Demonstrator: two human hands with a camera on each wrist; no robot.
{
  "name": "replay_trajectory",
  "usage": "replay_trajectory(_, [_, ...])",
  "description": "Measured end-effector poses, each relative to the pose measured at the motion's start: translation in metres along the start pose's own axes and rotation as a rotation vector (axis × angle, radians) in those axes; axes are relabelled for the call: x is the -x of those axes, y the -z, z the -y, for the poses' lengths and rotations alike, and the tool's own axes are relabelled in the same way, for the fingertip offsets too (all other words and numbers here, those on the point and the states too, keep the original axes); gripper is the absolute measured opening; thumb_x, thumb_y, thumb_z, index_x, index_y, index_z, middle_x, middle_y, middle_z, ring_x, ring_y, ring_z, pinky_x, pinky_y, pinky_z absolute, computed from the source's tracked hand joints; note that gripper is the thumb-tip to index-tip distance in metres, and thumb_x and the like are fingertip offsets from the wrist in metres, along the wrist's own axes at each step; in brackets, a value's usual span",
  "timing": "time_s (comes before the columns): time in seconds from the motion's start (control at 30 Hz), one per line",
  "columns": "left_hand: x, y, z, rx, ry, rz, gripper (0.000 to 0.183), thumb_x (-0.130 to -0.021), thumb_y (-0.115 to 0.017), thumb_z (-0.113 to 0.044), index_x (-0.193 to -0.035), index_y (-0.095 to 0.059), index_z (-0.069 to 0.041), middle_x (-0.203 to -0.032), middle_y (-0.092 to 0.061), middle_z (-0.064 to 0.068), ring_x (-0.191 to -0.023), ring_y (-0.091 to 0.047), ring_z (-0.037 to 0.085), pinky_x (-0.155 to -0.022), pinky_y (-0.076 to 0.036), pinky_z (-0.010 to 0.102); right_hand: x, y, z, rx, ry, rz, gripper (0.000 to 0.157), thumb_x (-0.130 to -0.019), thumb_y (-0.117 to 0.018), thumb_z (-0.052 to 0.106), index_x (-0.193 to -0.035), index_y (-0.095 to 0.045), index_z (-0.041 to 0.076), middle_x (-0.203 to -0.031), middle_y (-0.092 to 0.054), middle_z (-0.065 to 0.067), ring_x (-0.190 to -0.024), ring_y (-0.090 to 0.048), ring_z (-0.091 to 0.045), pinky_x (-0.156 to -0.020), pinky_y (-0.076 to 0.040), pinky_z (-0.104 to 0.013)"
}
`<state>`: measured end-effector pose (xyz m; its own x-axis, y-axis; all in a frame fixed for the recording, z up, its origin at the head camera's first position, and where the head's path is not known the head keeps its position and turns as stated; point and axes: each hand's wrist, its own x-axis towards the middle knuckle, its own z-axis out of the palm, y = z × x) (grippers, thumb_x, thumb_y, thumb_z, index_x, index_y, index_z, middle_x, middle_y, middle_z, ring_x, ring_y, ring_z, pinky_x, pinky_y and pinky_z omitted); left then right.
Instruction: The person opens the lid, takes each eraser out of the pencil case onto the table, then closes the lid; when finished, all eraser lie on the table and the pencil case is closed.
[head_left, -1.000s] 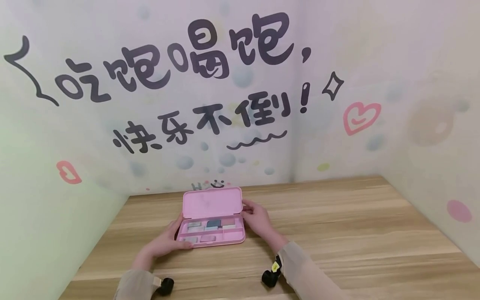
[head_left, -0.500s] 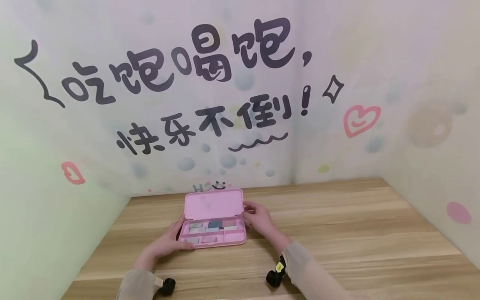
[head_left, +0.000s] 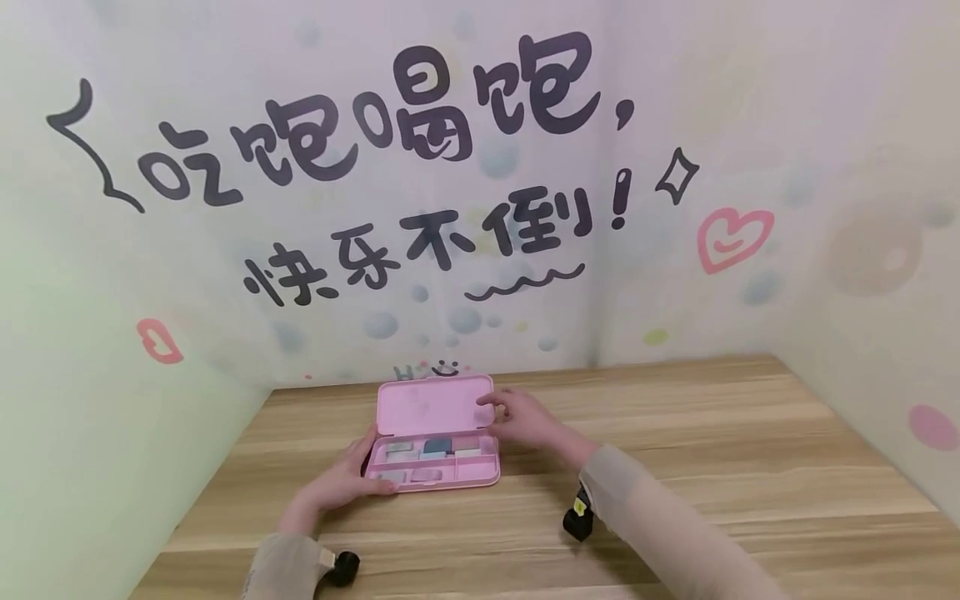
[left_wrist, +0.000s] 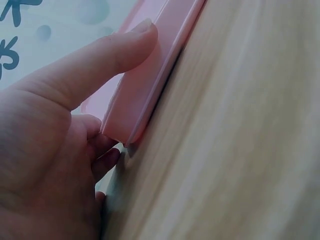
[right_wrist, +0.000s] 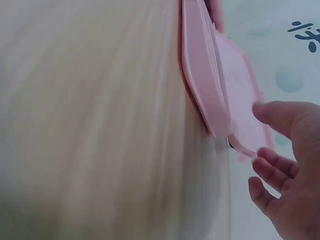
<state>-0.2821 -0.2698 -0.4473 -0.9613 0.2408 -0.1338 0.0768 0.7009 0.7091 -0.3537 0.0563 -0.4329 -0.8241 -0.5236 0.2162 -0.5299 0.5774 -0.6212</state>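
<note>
A pink pencil case (head_left: pixel 477 472) lies on the table with its lid (head_left: pixel 431 404) raised at the back. Small flat blocks sit in its compartments, most of them pale and one dark blue-grey (head_left: pixel 437 446); their kind is too small to tell. My left hand (head_left: pixel 342 482) holds the case at its left end, the thumb on the front side and the fingers at the end, as the left wrist view also shows. Beside the lid's right edge is my right hand (head_left: pixel 527 417), thumb in front of the lid and fingers loosely bent (right_wrist: pixel 272 172), with a gap between them.
The wooden table (head_left: pixel 690 450) meets a printed wall sheet (head_left: pixel 360 333) right behind the case. Pale side walls stand at left and right. A black wrist camera (head_left: pixel 345 569) hangs under the left sleeve, another black camera (head_left: pixel 577 524) under the right.
My right hand has left the case's right rear corner and moved up to the lid's right edge, its thumb now in front of the lid. The left hand keeps its hold.
</note>
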Motion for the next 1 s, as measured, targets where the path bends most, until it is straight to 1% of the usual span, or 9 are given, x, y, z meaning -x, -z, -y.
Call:
replay_trajectory(0.03, [0.0, 0.0, -0.001, 0.0, 0.003, 0.001, 0.117, -0.075, -0.08, -0.045, -0.156, -0.005, -0.007, -0.158, -0.008, 0.025, -0.142, -0.011, 0.046, -0.108, -0.014, 0.066, -0.001, 0.002, 0.0, 0.028, 0.01, 0.023, 0.038, -0.084, -0.073, 0.014, -0.122, -0.066, 0.011, -0.123, -0.058, -0.012, -0.101, -0.055, -0.024, -0.087, -0.047, -0.041])
replay_trajectory(0.13, [-0.001, -0.001, 0.0, 0.003, 0.006, 0.004, 0.117, -0.075, -0.08, -0.044, -0.156, -0.004, -0.007, -0.158, -0.006, 0.025, -0.142, -0.009, 0.047, -0.108, -0.014, 0.067, -0.001, 0.004, 0.001, 0.087, 0.051, 0.086, 0.034, -0.084, -0.072, 0.012, -0.118, -0.069, 0.013, -0.119, -0.058, -0.009, -0.104, -0.054, -0.022, -0.091, -0.045, -0.04])
replay_trajectory(0.27, [0.0, 0.0, 0.003, 0.01, 0.013, 0.001, 0.117, -0.075, -0.081, -0.044, -0.156, -0.005, -0.009, -0.158, -0.005, 0.026, -0.142, -0.007, 0.048, -0.107, -0.013, 0.067, -0.003, 0.003, 0.003, 0.15, 0.129, 0.131, 0.034, -0.082, -0.074, 0.011, -0.115, -0.071, 0.013, -0.108, -0.056, -0.006, -0.095, -0.053, -0.018, -0.085, -0.045, -0.036])
replay_trajectory(0.33, [0.0, 0.0, 0.004, 0.013, 0.016, 0.0, 0.117, -0.075, -0.081, -0.044, -0.156, -0.005, -0.009, -0.158, -0.004, 0.027, -0.142, -0.008, 0.048, -0.107, -0.013, 0.067, -0.005, 0.001, 0.004, 0.189, 0.165, 0.138, 0.033, -0.081, -0.076, 0.012, -0.114, -0.072, 0.013, -0.106, -0.056, -0.005, -0.094, -0.051, -0.017, -0.084, -0.044, -0.034])
replay_trajectory(0.43, [0.0, 0.0, 0.006, 0.015, 0.007, -0.004, 0.116, -0.074, -0.081, -0.043, -0.156, -0.006, -0.008, -0.158, -0.006, 0.027, -0.141, -0.01, 0.048, -0.107, -0.014, 0.067, -0.007, -0.002, 0.005, 0.234, 0.19, 0.151, 0.032, -0.081, -0.076, 0.013, -0.113, -0.073, 0.014, -0.106, -0.056, -0.004, -0.095, -0.05, -0.016, -0.084, -0.044, -0.032])
replay_trajectory(0.7, [-0.003, 0.0, 0.004, -0.003, -0.032, -0.008, 0.116, -0.074, -0.081, -0.042, -0.156, -0.008, -0.006, -0.157, -0.01, 0.026, -0.141, -0.013, 0.047, -0.107, -0.014, 0.067, -0.011, -0.006, 0.005, 0.28, 0.157, 0.197, 0.036, -0.078, -0.077, 0.012, -0.113, -0.074, 0.022, -0.108, -0.054, -0.002, -0.098, -0.046, -0.015, -0.086, -0.041, -0.03])
replay_trajectory(0.87, [-0.004, -0.001, 0.004, -0.012, -0.036, -0.012, 0.116, -0.074, -0.081, -0.042, -0.156, -0.007, -0.006, -0.157, -0.011, 0.027, -0.141, -0.013, 0.048, -0.107, -0.015, 0.067, -0.012, -0.007, 0.009, 0.313, 0.168, 0.217, 0.041, -0.078, -0.076, 0.01, -0.115, -0.074, 0.027, -0.101, -0.05, 0.0, -0.093, -0.042, -0.015, -0.08, -0.039, -0.027])
replay_trajectory(1.0, [-0.004, -0.001, 0.005, -0.013, -0.038, -0.016, 0.115, -0.074, -0.081, -0.041, -0.156, -0.007, -0.007, -0.156, -0.012, 0.028, -0.141, -0.014, 0.048, -0.107, -0.015, 0.066, -0.014, -0.007, 0.012, 0.355, 0.159, 0.238, 0.047, -0.079, -0.075, 0.011, -0.119, -0.071, 0.034, -0.098, -0.046, 0.002, -0.09, -0.04, -0.014, -0.075, -0.037, -0.025])
